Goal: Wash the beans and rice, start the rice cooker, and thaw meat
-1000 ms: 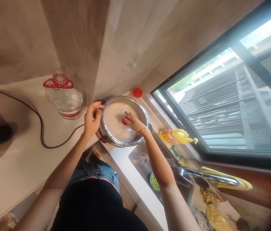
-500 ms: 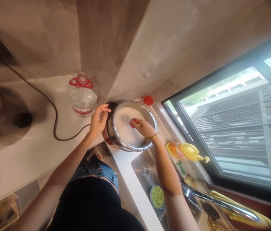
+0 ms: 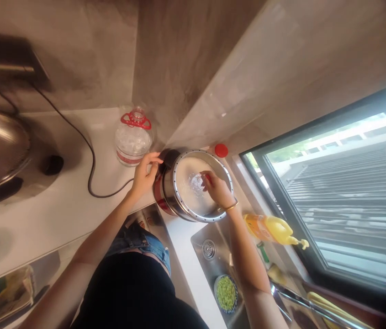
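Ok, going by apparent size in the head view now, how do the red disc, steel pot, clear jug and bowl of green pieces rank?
Largest to smallest, as they look:
1. Steel pot
2. Clear jug
3. Bowl of green pieces
4. Red disc

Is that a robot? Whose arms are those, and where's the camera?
No robot, just a person's bare hands! The camera sits on the person's head, looking forward and down, so you see what's in front of them. The right hand grips something small and red, mostly hidden, above pale, cloudy liquid in a round metal pot. The left hand is beside the pot, fingers loosely curled. A clear jug stands on the white counter. A bowl of green bits sits in the sink.
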